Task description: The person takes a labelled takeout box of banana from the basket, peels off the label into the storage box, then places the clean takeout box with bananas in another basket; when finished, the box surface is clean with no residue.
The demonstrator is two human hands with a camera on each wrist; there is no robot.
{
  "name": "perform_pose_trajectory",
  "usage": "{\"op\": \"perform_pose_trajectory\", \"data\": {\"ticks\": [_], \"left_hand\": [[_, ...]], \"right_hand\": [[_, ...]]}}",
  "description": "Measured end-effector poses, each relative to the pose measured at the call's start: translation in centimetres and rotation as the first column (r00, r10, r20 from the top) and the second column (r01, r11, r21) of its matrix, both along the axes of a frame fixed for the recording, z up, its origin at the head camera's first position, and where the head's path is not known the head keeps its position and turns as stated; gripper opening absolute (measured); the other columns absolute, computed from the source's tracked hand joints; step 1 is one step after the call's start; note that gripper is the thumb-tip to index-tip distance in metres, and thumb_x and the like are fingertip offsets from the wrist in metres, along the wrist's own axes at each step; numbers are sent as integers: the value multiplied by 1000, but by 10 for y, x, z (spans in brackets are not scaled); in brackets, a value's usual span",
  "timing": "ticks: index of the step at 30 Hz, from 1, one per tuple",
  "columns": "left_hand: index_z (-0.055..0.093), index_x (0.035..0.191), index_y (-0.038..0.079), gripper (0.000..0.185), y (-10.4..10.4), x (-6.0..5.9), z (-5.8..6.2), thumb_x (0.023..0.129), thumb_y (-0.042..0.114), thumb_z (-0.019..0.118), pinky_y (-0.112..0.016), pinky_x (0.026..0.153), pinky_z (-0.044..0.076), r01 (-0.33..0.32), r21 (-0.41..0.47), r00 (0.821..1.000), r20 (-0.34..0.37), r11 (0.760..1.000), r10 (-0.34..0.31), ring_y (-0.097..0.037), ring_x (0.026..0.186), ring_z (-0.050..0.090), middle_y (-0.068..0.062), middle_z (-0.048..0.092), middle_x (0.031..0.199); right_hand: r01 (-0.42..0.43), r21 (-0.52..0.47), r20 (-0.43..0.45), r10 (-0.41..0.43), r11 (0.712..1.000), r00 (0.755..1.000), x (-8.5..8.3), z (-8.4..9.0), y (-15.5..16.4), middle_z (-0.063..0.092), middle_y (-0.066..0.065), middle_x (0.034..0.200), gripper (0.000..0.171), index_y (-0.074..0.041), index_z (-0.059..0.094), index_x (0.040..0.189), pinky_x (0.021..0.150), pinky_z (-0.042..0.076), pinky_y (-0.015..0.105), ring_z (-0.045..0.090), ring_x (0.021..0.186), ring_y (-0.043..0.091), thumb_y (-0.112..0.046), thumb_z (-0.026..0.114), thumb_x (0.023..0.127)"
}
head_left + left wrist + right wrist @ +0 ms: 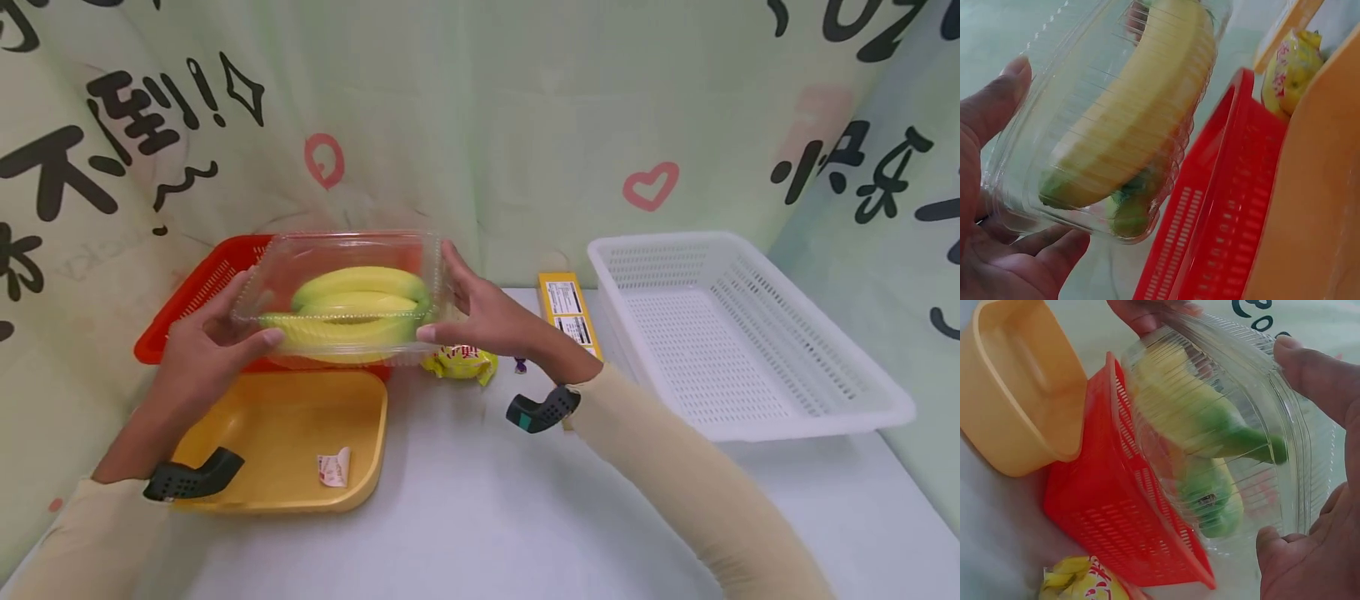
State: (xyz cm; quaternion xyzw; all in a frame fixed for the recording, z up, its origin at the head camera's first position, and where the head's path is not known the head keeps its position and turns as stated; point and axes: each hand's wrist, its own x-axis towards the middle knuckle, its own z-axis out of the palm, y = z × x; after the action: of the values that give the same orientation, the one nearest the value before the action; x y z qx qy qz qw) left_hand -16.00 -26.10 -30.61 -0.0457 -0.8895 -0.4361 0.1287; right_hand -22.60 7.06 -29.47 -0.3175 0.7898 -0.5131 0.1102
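Observation:
Both hands hold a clear plastic clamshell box [347,248] above the red basket [174,310], one at each end. Inside lie several yellow bananas [352,333] with greenish ends, seen through the plastic. The left hand [206,343] grips the left end, its thumb on the near side. At the right end the right hand [491,317] grips with thumb in front and fingers behind. In the left wrist view, fingers curl under the box corner beside a banana [1129,112]. The right wrist view shows the lid down over the green banana stems [1254,444].
An orange-yellow basin [262,442] with a small pink-and-white packet [333,468] stands before the red basket. To the right are a yellow wrapped item [465,364], a small purple item [520,365], a yellow box [568,308] and a large white basket [697,350]. Curtains rise behind.

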Motion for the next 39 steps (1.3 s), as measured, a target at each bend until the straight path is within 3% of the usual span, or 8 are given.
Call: {"op": "perform_pose_trajectory", "data": {"ticks": [2,8,10,19,29,36,39], "left_hand": [[20,156,28,81,-3,-2,-1,91,33,69,-10,76,47,0,4,1000,-3,1000,0,-26,109,58,-19,49,141],[19,156,31,84,-12,-3,-3,89,36,71,-12,76,48,-28,9,1000,-11,1000,28,-2,97,57,-18,49,140],[19,156,30,86,-15,-4,-2,88,36,72,-11,74,48,-41,4,999,-14,999,41,-1,94,56,-19,50,137],[18,156,29,88,-26,-11,-6,88,35,73,-7,68,46,-95,-47,995,-31,994,94,-12,92,53,-23,51,135],[13,157,28,90,-43,-22,-9,89,40,70,-5,70,43,-87,-69,996,21,994,88,-44,115,51,-25,42,144],[16,157,29,90,-47,-29,-8,87,45,70,-5,69,42,-93,-97,994,43,991,97,-44,116,51,-22,41,146],[15,157,23,93,-49,-33,-8,87,46,70,-14,75,46,-87,-120,994,59,989,94,-44,116,51,-24,39,147]], "right_hand": [[-8,-13,6,8,1000,1000,-4,-1,-4,1,-6,162,111,-22,-11,156,108,34,31,19,144,13,-32,73,84],[-31,-33,19,31,999,999,-13,-3,-17,2,-8,162,113,-24,-10,156,104,39,30,24,143,15,-30,76,83],[-27,-32,9,28,999,1000,-16,-3,-23,4,-8,162,113,-25,-9,156,101,42,30,26,143,17,-31,77,82],[-11,-52,33,13,999,999,-25,-12,-44,7,-4,162,113,-23,-8,156,96,47,29,23,143,17,-27,77,82],[1,75,28,-3,997,1000,-35,-8,-66,-5,-7,162,120,-19,-9,156,99,45,34,10,146,16,-34,80,78],[14,93,39,-18,996,999,-40,-8,-76,-5,-8,162,124,-20,-11,156,101,44,36,13,145,16,-35,82,76],[32,117,60,-39,993,997,-41,-9,-78,-6,-9,162,124,-22,-13,155,103,42,38,12,146,17,-38,81,76]]}}
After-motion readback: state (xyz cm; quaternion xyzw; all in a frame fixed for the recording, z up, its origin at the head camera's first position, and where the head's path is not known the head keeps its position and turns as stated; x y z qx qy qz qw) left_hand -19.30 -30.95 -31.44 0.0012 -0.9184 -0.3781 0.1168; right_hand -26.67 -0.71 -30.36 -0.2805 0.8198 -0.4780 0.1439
